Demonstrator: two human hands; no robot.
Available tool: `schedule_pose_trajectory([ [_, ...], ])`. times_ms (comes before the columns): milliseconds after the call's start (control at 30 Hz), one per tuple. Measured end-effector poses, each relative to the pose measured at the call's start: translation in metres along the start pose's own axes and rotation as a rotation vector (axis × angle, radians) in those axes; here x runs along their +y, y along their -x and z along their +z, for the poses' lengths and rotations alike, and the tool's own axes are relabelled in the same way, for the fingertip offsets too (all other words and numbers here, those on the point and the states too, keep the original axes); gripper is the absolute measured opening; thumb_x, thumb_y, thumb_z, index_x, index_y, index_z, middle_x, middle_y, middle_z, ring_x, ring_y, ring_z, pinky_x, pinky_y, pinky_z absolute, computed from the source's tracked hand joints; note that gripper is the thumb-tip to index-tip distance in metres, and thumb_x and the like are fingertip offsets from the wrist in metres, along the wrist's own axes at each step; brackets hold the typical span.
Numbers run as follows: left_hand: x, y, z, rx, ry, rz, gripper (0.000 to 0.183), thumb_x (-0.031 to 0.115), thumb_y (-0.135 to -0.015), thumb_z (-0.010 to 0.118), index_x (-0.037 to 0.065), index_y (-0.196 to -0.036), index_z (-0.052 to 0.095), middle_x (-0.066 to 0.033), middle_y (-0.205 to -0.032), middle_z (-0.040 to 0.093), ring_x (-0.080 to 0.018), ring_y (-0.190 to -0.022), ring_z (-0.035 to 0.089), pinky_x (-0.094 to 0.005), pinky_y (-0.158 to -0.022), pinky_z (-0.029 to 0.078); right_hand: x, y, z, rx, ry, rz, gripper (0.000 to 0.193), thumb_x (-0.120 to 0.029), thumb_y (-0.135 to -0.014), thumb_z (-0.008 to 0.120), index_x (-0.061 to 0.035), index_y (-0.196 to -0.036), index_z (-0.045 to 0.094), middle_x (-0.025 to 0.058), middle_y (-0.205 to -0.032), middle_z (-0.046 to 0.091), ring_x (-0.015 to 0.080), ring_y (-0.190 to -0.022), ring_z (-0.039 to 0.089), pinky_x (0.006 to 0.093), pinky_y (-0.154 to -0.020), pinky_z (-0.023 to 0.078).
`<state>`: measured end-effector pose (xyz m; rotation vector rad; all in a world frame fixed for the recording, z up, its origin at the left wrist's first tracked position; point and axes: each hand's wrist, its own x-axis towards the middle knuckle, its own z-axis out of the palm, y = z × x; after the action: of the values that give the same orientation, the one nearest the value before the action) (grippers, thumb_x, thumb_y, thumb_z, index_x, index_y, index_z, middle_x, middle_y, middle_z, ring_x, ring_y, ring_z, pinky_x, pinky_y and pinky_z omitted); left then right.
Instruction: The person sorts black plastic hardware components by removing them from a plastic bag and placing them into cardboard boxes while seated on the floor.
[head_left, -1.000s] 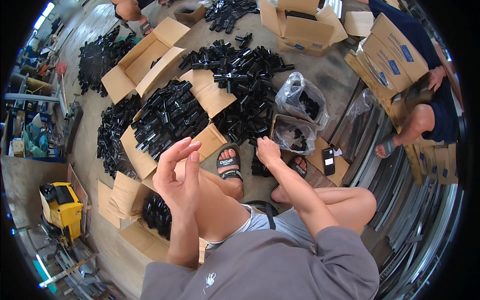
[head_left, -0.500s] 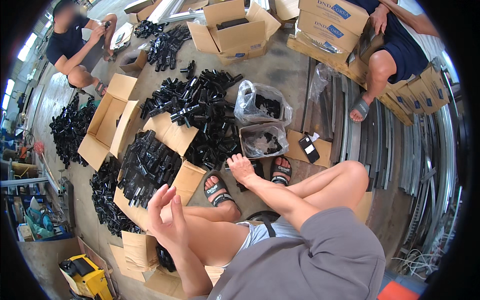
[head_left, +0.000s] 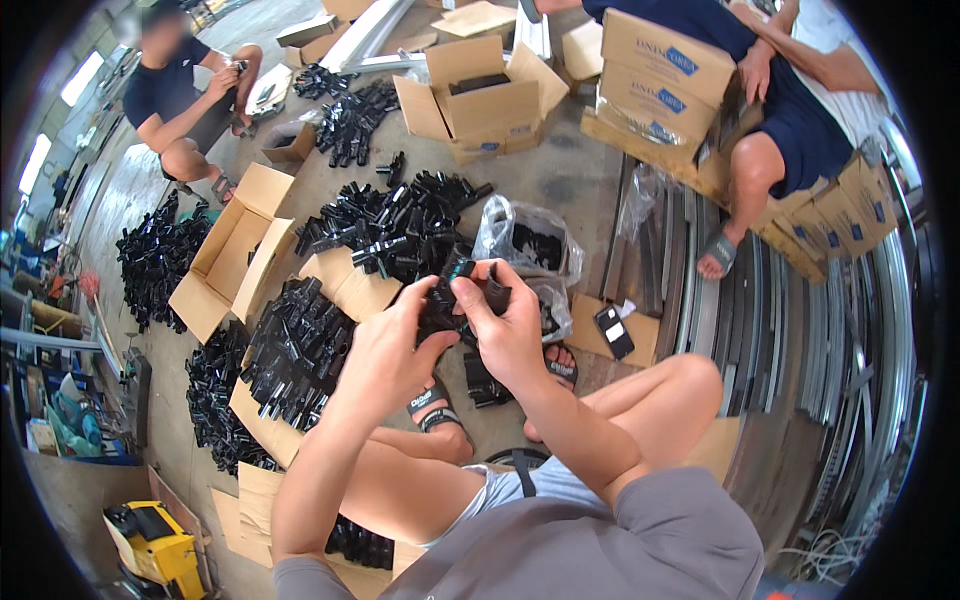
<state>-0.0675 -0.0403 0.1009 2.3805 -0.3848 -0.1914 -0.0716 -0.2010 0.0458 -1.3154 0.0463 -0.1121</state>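
Head view: left of the left forearm, a cardboard box (head_left: 262, 425) with flaps spread, packed with black fittings (head_left: 300, 345); beyond, a loose heap (head_left: 400, 225) of similar parts; right of that, a clear plastic bag (head_left: 492, 232) with small black pieces (head_left: 537, 244) inside. Nearer, left hand (head_left: 390, 345) curved, thumb and fingers apart, firm hold or light touch impossible to tell; right hand (head_left: 510, 335) closed on the held fitting (head_left: 440, 305), between both hands, right end pinched by thumb and fingers, remainder toward the left palm; perhaps two pieces, given the overlap.
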Motion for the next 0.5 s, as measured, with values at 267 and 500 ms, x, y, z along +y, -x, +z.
schedule_pose_trajectory([
  [267,-0.025,-0.022,0.032,-0.25,0.965,-0.067,0.042,0.01,-0.101,0.066,-0.002,-0.139,0.056,-0.0094,-0.121,0.073,-0.0144,-0.11,0.068,-0.033,-0.096,0.054,-0.016,-0.017,-0.037,0.026,-0.179,-0.143,0.045,-0.035,-0.109,0.057,0.0037,-0.131,0.065,0.0095,-0.116,0.067,0.0203,-0.103,0.07,0.0335,-0.085,0.057],
  [500,-0.027,-0.023,0.017,-0.523,1.245,-0.078,0.048,0.014,-0.103,0.066,0.0,-0.147,0.053,-0.0058,-0.126,0.069,-0.009,-0.113,0.063,-0.0287,-0.103,0.049,-0.024,-0.037,-0.024,-0.23,-0.235,0.042,0.084,-0.066,-0.108,0.027,0.0016,-0.153,0.047,0.0136,-0.166,0.037,0.0278,-0.15,0.038,0.0458,-0.122,0.035],
])
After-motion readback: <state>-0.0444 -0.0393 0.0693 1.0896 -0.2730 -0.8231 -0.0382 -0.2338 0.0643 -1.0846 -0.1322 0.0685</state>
